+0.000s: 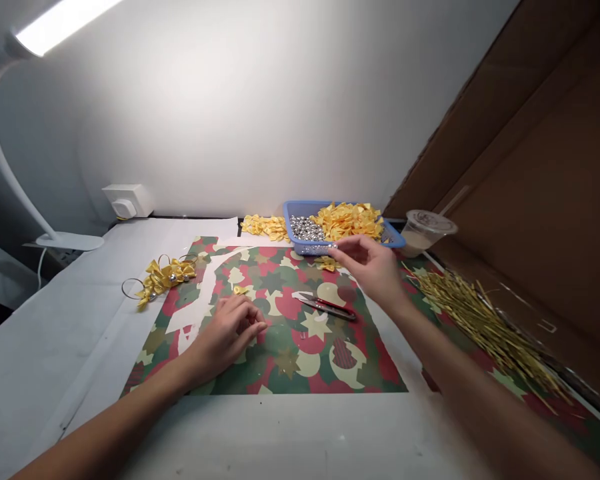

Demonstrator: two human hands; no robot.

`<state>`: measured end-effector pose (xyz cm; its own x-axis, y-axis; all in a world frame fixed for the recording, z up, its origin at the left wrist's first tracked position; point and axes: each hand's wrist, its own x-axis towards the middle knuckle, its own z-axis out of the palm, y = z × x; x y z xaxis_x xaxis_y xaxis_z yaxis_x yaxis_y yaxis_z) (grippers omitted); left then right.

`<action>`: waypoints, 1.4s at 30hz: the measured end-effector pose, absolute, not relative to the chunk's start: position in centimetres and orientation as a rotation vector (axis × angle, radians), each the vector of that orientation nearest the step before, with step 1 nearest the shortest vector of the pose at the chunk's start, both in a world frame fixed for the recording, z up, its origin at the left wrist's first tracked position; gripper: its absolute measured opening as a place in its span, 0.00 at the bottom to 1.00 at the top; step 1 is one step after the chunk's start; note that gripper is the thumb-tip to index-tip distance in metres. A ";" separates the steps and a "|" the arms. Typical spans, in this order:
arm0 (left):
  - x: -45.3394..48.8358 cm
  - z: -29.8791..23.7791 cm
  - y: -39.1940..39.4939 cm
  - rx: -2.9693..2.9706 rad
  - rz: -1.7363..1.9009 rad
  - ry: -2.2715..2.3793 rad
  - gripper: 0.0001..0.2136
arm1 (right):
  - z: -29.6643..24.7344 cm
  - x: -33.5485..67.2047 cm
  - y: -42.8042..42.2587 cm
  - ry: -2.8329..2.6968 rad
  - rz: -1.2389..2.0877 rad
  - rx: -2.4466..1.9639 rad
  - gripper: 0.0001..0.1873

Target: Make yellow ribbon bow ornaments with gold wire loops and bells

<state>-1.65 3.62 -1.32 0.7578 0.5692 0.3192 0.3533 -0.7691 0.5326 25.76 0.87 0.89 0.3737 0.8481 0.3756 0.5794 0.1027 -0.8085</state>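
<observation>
Hovering right hand (pixel 370 270) just above near rim of blue plastic basket (pixel 300 205), fingers apart, nothing held. Basket carries silver beads (pixel 305 229) and yellow satin scraps (pixel 347 221). Left hand (pixel 229 331) resting on printed mat (pixel 280 343), fingers curled together, anything inside hidden. Small yellow satin piece (pixel 240 290) just beyond left fingertips. Red-handled thread snips (pixel 325 305) lying on mat between hands. Gold ribbon bows (pixel 163 280) at mat's left edge, on white-covered worktop (pixel 55 347). Gold straw bundle (pixel 480 327) right of mat; lidded plastic cup (pixel 425 230) just beside basket.
</observation>
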 end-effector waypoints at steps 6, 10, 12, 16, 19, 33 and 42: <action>-1.9 -1.6 3.7 2.516 0.657 0.707 0.09 | 2.7 28.8 8.4 -1.749 0.152 -1.969 0.06; -2.0 -1.8 3.7 2.519 0.675 0.712 0.09 | 3.0 28.1 12.0 -1.936 0.267 -2.091 0.09; -2.0 -1.8 3.7 2.515 0.684 0.703 0.09 | 3.1 27.5 13.2 -1.984 0.322 -2.115 0.12; -2.0 -1.9 3.8 2.494 0.656 0.711 0.09 | 2.7 26.4 14.9 -2.001 0.446 -2.124 0.13; -2.1 -2.1 3.8 2.493 0.657 0.713 0.09 | 2.2 26.0 15.5 -1.941 0.529 -2.086 0.13; -1.7 -2.0 3.4 2.473 0.805 0.689 0.08 | -0.4 21.4 1.0 -1.412 0.924 -1.370 0.24; -1.2 -1.8 2.9 2.440 0.866 0.708 0.08 | -2.2 18.6 -4.2 -0.992 1.275 -1.306 0.17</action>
